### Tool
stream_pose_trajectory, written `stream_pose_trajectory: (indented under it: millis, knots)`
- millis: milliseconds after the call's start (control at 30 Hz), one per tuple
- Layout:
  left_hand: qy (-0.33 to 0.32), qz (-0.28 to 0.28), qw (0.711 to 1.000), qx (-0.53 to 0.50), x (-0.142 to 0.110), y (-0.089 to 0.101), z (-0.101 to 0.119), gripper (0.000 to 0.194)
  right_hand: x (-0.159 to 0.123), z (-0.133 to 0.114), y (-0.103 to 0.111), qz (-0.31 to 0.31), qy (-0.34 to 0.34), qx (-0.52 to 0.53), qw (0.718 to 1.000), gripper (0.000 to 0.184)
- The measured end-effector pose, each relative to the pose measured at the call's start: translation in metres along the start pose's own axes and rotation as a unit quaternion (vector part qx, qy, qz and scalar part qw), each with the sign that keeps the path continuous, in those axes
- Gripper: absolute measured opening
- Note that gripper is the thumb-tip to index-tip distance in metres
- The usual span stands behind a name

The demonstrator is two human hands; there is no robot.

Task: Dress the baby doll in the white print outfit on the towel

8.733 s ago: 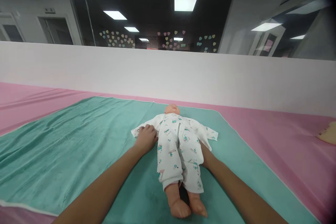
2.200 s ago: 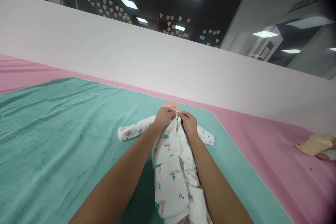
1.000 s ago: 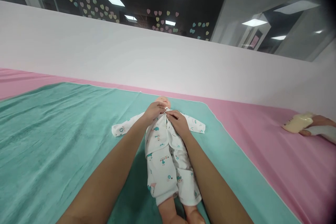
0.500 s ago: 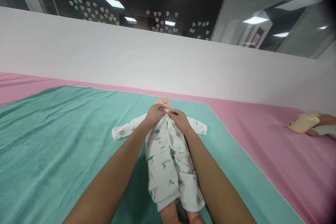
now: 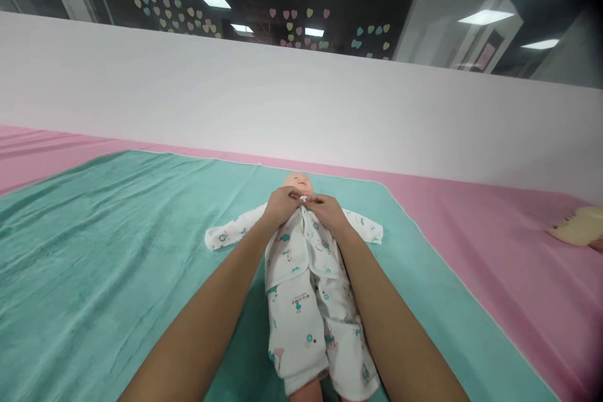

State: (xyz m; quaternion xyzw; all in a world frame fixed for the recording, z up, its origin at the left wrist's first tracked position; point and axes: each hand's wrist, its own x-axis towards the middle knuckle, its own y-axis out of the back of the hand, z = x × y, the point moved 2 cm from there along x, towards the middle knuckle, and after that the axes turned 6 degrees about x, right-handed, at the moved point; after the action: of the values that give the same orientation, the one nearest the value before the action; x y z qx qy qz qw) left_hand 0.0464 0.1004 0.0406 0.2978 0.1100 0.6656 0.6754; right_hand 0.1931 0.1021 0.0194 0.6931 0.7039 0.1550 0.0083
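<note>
A baby doll (image 5: 298,181) lies on its back on a teal towel (image 5: 108,245), dressed in a white printed romper (image 5: 304,301). Both sleeves spread out sideways. My left hand (image 5: 281,205) and my right hand (image 5: 328,211) meet at the romper's collar just under the doll's chin. Each hand pinches the fabric edge there, fingers closed, fingertips almost touching. My forearms run down either side of the doll's body.
The towel covers a pink sheet (image 5: 494,264). A white partition (image 5: 282,107) runs behind the doll's head, with windows carrying heart stickers above it. A cream-coloured object (image 5: 577,231) lies at the far right edge of the pink sheet.
Since 8.7 s ago my hands moved from the doll's sides up to the collar. In the last second they stayed pinched there; the other person's hand by the cream object left view.
</note>
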Motion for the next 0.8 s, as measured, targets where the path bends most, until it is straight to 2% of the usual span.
stream_pose_trajectory:
  millis: [167,300,500,633,800]
  knots:
    - [0.012,-0.032,0.997,-0.075,-0.0024,0.0015,0.0,0.02,-0.0006,0.0014,-0.0003,0.001,-0.01,0.038,0.999,0.021]
    - [0.025,-0.011,0.996,-0.082,-0.0026,0.0009,0.0,0.016,-0.0004,0.0002,-0.0009,0.005,-0.006,0.059,0.998,0.015]
    - [0.052,-0.04,0.977,-0.204,-0.0024,-0.0009,-0.0034,0.021,0.0009,0.0011,0.0002,0.039,-0.003,0.018,0.999,0.019]
    - [0.059,-0.043,0.979,-0.191,-0.0034,-0.0008,-0.0021,0.021,0.0007,-0.0001,0.0012,0.054,-0.006,-0.031,0.998,0.022]
    - [0.042,-0.046,0.989,-0.132,-0.0061,0.0018,0.0022,0.015,0.0002,-0.0017,0.0009,0.047,0.009,-0.058,0.997,0.017]
